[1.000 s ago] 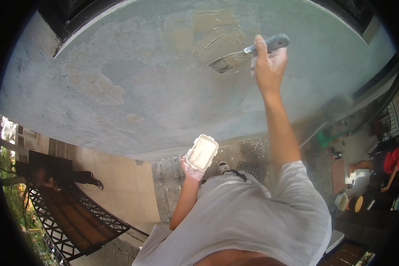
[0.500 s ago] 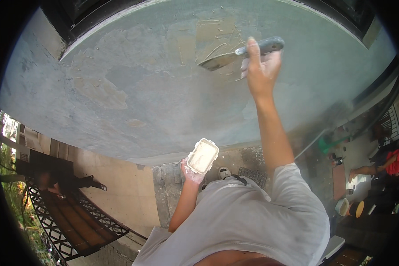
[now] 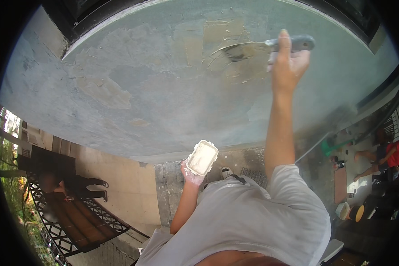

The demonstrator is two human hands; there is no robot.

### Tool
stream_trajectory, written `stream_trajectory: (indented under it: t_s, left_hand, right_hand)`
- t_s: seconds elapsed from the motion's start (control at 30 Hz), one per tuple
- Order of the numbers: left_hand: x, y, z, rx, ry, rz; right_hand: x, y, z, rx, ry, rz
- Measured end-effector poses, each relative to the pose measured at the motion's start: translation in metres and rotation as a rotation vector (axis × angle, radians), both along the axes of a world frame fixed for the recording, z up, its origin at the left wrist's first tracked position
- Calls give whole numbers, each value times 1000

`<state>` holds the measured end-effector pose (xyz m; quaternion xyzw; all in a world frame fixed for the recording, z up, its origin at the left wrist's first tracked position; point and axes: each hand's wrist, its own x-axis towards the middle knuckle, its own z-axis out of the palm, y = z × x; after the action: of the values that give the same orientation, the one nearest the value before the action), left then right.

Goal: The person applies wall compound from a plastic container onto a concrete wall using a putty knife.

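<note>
With my right hand (image 3: 289, 66) I grip the dark handle of a putty knife (image 3: 248, 50), thumb laid along it. Its wide blade lies against the grey-green wall (image 3: 164, 97), over a patch of wet tan putty (image 3: 226, 32) with raised ridges. Lower down, near my body, my left hand (image 3: 192, 174) holds a small rectangular plastic tub (image 3: 202, 158) from below and the side. Pale putty fills the tub. White residue coats the fingers of both hands.
Dried putty patches (image 3: 104, 91) mark the wall at left. Dark window frames (image 3: 82, 20) border its top. At lower left a person (image 3: 82, 185) is by a brown bench (image 3: 77, 217). At right are a person in red (image 3: 392, 155), buckets (image 3: 356, 213) and a green object (image 3: 330, 146).
My right hand has moved the putty knife to the right across the wall, its blade now flatter. My left hand and the tub have hardly moved. The person at right has shifted.
</note>
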<state>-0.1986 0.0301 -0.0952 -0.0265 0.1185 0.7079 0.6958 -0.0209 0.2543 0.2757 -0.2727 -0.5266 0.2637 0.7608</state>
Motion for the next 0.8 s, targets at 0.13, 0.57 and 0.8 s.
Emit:
stream_trajectory:
  t_s: [0.13, 0.57, 0.8]
  left_hand:
    - [1, -2, 1, -4, -53, 27]
    - [1, 0, 9, -25, -93, 6]
    - [-7, -5, -7, -100, -87, 9]
  right_hand:
    - [29, -6, 10, -115, 116, -66]
    - [53, 0, -2, -122, 156, -86]
    - [54, -42, -80, -67, 9, 473]
